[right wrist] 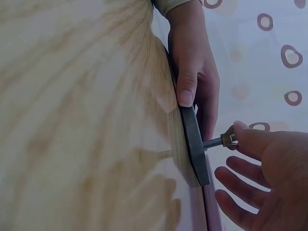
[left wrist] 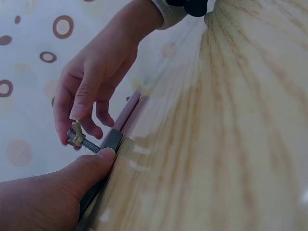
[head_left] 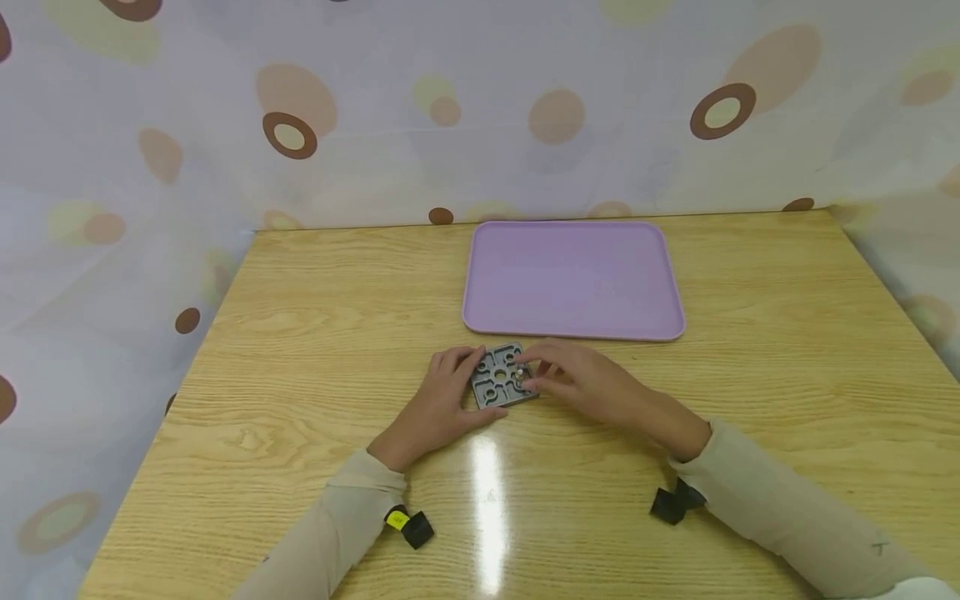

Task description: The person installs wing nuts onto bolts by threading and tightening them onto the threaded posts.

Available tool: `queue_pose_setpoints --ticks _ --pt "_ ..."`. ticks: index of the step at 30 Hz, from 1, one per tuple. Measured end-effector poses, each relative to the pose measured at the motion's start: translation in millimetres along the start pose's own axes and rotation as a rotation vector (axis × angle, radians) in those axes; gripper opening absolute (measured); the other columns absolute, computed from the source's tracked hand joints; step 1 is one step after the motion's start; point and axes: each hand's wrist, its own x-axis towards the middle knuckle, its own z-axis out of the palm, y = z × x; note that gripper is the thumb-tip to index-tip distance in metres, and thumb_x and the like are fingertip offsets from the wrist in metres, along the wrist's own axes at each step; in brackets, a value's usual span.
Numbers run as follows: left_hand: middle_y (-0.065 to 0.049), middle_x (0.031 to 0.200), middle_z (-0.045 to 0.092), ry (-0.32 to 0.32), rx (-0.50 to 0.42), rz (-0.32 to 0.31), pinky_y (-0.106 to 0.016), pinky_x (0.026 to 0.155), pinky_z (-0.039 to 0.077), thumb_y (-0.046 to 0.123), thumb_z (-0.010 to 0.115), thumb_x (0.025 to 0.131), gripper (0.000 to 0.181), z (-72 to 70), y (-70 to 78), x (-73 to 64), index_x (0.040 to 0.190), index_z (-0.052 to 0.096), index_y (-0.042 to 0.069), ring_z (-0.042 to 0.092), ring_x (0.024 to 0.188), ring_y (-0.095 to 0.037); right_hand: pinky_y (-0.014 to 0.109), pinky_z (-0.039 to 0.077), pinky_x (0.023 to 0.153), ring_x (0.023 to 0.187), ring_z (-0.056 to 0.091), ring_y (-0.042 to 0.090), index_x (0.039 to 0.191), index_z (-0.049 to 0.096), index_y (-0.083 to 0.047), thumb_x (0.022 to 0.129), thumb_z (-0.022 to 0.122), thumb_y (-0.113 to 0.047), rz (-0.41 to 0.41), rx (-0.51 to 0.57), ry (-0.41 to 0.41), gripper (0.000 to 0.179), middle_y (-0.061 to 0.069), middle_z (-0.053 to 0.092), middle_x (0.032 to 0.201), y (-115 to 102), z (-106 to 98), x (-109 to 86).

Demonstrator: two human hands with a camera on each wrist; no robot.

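A square grey metal plate point(head_left: 504, 395) with round holes and raised ribs lies on the table in the head view. My left hand point(head_left: 437, 410) grips its left side, thumb along the near edge and fingers at the far left corner. A threaded bolt point(left wrist: 91, 146) stands out of the plate near its right side and carries a brass-coloured wing nut point(left wrist: 77, 135). With thumb and index finger, my right hand point(head_left: 594, 385) pinches the wing nut. Its other fingers are loosely bent beside the bolt, as the right wrist view shows.
Just beyond the plate lies a purple tray point(head_left: 573, 327) with a raised rim. The wood-grain table point(head_left: 337, 333) ends at a patterned cloth point(head_left: 495, 167) at the back and sides. Small black devices point(head_left: 417, 530) are strapped to both wrists.
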Motion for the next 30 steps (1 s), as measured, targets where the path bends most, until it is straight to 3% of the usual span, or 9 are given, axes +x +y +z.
queue_pose_setpoints --ticks 9,16,24,30 --pt "-0.006 0.137 0.034 -0.009 -0.009 -0.007 -0.036 0.096 0.034 0.059 0.063 0.079 0.09 -1.2 1.4 -0.3 0.146 0.029 0.01 0.027 0.121 -0.019 0.026 0.049 0.077 0.09 0.058 0.006 0.108 0.066 -0.013 0.092 0.06 -0.022 0.04 -0.052 0.052 0.02 -0.008 0.063 0.099 -3.4 -4.6 -0.7" --pt "-0.006 0.138 0.033 -0.014 -0.008 -0.013 -0.036 0.098 0.033 0.06 0.062 0.079 0.09 -1.4 1.6 0.2 0.147 0.028 0.01 0.026 0.122 -0.018 0.029 0.049 0.076 0.089 0.059 0.008 0.1 0.07 -0.014 0.089 0.064 -0.016 -0.003 -0.074 0.09 0.013 -0.007 0.066 0.094 -3.1 -6.6 -1.1" --pt "-0.007 0.137 0.034 -0.007 -0.001 -0.003 -0.036 0.097 0.034 0.059 0.062 0.079 0.09 -1.5 1.3 0.3 0.146 0.029 0.01 0.027 0.122 -0.019 0.028 0.049 0.075 0.086 0.059 0.005 0.096 0.069 -0.016 0.088 0.065 -0.016 -0.045 -0.055 0.084 0.009 -0.011 0.065 0.091 -1.7 -5.4 -1.2" --pt "-0.007 0.137 0.034 -0.004 -0.004 -0.005 -0.036 0.097 0.034 0.059 0.063 0.079 0.09 -1.8 1.7 0.0 0.146 0.03 0.01 0.028 0.121 -0.019 0.027 0.049 0.075 0.085 0.058 0.006 0.1 0.066 -0.014 0.089 0.064 -0.018 -0.018 -0.021 0.057 0.012 -0.008 0.064 0.093 -2.9 -4.4 -0.7"
